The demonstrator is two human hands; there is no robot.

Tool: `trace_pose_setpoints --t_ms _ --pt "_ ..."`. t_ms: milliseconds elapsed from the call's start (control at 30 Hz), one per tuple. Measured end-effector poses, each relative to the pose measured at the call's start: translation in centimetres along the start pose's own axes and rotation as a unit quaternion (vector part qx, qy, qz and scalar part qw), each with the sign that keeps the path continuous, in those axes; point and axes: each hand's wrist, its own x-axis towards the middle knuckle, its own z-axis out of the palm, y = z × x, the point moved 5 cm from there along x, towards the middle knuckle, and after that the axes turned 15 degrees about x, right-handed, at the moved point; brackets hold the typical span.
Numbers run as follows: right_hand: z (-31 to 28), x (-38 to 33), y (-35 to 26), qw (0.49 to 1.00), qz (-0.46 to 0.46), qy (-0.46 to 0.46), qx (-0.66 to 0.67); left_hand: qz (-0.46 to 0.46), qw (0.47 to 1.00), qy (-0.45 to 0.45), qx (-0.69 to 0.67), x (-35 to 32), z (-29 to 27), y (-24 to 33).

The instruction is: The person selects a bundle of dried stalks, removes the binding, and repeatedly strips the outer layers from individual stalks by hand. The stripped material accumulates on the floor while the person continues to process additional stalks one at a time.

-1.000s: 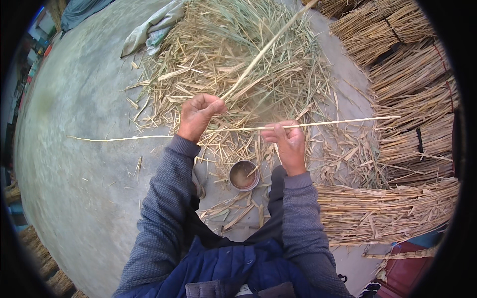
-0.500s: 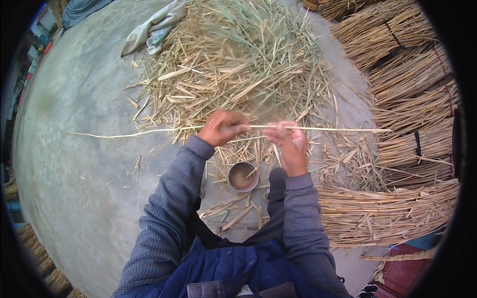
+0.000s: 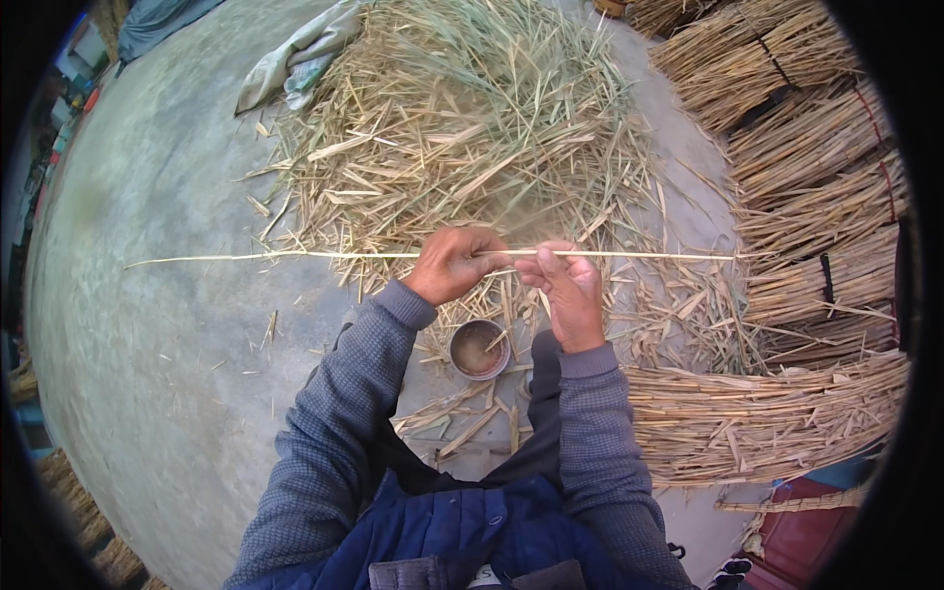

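Note:
A long, thin, pale reed stalk [image 3: 649, 255] lies level across the view, held in front of me. My left hand [image 3: 455, 265] is closed around it near its middle, thumb along the stalk. Close on its right, my right hand [image 3: 570, 293] pinches the same stalk between thumb and fingers, palm partly turned up. The stalk's thin end reaches far left over the concrete floor. Its other end points to the bundles at the right. Below my hands a round metal bowl [image 3: 479, 350] with murky brownish contents stands on the floor.
A big heap of dry and greenish husks and leaves [image 3: 442, 138] lies ahead, beside a crumpled whitish sack [image 3: 300, 59]. Tied reed bundles [image 3: 816, 206] line the right side. Nearer, a loose reed pile [image 3: 767, 418] lies by a dark red object [image 3: 801, 531].
My left hand has moved right, closer to my right hand. The stalk has shifted slightly left, and its left part looks straighter. My right hand has hardly moved.

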Motion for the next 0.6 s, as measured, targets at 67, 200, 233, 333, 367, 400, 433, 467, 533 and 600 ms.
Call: trace_pose_setpoints --t_ms 67,200,233,333,367,400,433,467,533,600 --pt "0.0 0.0 -0.1 1.0 0.01 0.007 -0.014 -0.025 0.999 -0.002 -0.039 0.1 0.1 -0.5" --pt "0.2 0.0 0.1 1.0 0.024 -0.001 -0.016 -0.113 0.978 -0.033 -0.175 -0.1 0.5 -2.1" --pt "0.3 -0.1 0.2 1.0 0.025 -0.003 -0.01 -0.116 0.974 -0.034 -0.193 -0.1 0.6 -2.2" --pt "0.2 -0.1 0.5 0.999 0.03 -0.01 0.001 -0.143 0.963 -0.044 -0.222 -0.4 1.2 -2.5" --pt "0.2 0.0 0.6 0.999 0.028 -0.013 0.008 -0.157 0.961 -0.04 -0.225 -0.5 1.2 -2.7" --pt "0.1 0.0 0.8 0.999 0.039 -0.01 0.009 -0.163 0.956 -0.03 -0.243 -0.5 1.0 -2.9" --pt "0.0 -0.1 1.0 0.999 0.045 -0.006 0.015 -0.17 0.951 -0.012 -0.258 -0.5 0.7 -3.1" --pt "-0.2 -0.1 1.2 0.998 0.054 -0.003 0.024 -0.168 0.945 -0.003 -0.282 -0.5 0.5 -3.2" --pt "-0.8 -0.2 0.9 0.999 0.034 0.02 0.0 -0.167 0.925 0.085 -0.331 0.0 -1.8 -4.7" --pt "-1.3 -0.1 0.5 0.999 0.022 0.032 -0.011 -0.182 0.943 0.151 -0.234 -0.1 -4.5 -6.2"
